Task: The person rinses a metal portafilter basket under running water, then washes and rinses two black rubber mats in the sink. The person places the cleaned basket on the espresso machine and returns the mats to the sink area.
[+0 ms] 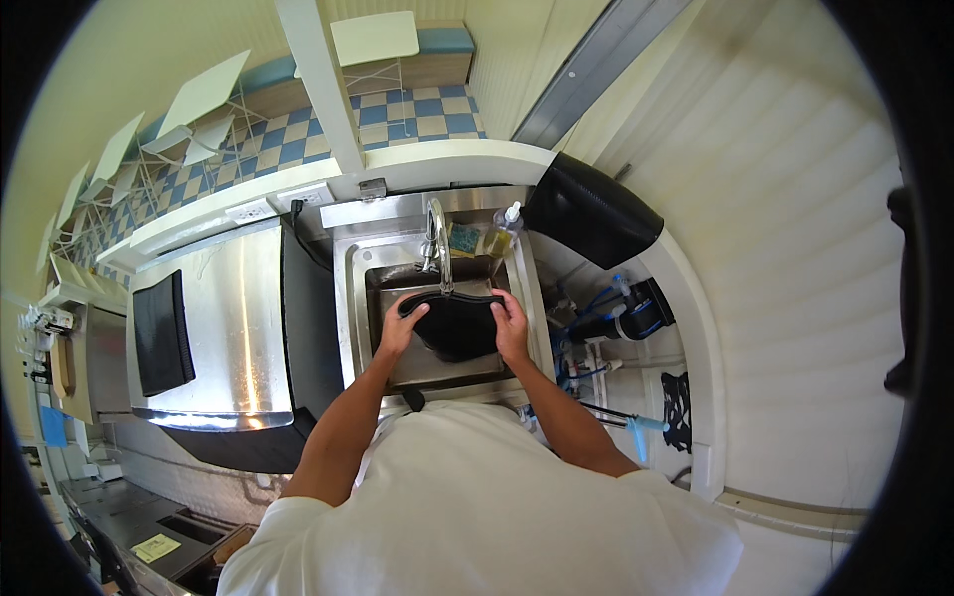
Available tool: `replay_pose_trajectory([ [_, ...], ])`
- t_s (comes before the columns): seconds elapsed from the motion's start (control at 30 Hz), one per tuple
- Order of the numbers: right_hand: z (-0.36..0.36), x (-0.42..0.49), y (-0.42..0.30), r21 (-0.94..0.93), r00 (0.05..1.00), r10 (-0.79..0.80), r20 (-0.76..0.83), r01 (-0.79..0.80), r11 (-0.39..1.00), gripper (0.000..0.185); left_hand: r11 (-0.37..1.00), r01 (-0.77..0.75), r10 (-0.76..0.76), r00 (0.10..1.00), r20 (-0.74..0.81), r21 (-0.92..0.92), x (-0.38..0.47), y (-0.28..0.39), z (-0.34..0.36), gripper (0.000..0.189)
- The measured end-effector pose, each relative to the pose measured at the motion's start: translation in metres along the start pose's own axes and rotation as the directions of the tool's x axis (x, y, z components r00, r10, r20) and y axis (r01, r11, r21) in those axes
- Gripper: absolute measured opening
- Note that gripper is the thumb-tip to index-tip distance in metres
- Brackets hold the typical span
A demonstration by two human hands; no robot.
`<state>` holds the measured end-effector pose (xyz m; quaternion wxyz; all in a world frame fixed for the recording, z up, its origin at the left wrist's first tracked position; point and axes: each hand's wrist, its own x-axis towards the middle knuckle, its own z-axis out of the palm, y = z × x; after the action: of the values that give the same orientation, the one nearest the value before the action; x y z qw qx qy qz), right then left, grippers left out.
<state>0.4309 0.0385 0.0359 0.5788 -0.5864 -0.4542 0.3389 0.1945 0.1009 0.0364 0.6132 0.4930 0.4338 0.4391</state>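
Observation:
A flexible black mat or pouch (456,328), its material not clear, is held over the stainless steel sink (359,313), with its upper edge curved under the faucet (444,246). My left hand (400,328) grips its left edge, thumb on top. My right hand (510,325) grips the right edge in the same way. The faucet's spout ends right at the upper edge of the black thing; whether water runs cannot be told. Behind the basin lie a green and yellow scouring sponge (463,241) and a clear pump bottle (503,231) with yellowish liquid.
Left of the sink stands a steel-topped appliance (223,328) with a folded black mat (160,335) on it. Another black mat (596,211) drapes over the ledge at the right. Hoses and a black and blue pump-like device (633,313) are below it. Tables stand beyond the counter wall.

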Motion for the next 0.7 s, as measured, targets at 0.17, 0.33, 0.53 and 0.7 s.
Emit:
replay_pose_trajectory([
  [0.17, 0.033, -0.002, -0.031, -0.093, 0.983, -0.063, 0.17, 0.08, 0.992, 0.029, 1.0, 0.001, -0.004, 0.984, -0.18, -0.015, -0.025, -0.017, -0.032, 0.032],
  [0.33, 0.063, -0.002, -0.029, -0.16, 0.962, -0.107, 0.25, 0.15, 0.976, 0.028, 0.975, 0.011, -0.073, 0.96, -0.271, -0.224, -0.036, -0.016, -0.043, 0.037],
  [0.53, 0.052, 0.003, -0.014, -0.15, 0.975, -0.146, 0.166, 0.172, 0.974, 0.026, 0.992, 0.044, -0.023, 0.986, -0.166, 0.121, -0.038, 0.005, -0.039, 0.031],
  [0.7, 0.014, -0.006, -0.005, -0.287, 0.999, -0.017, -0.027, 0.008, 0.958, 0.027, 0.963, -0.083, 0.103, 0.992, -0.067, 0.255, -0.013, 0.021, 0.011, 0.028],
])
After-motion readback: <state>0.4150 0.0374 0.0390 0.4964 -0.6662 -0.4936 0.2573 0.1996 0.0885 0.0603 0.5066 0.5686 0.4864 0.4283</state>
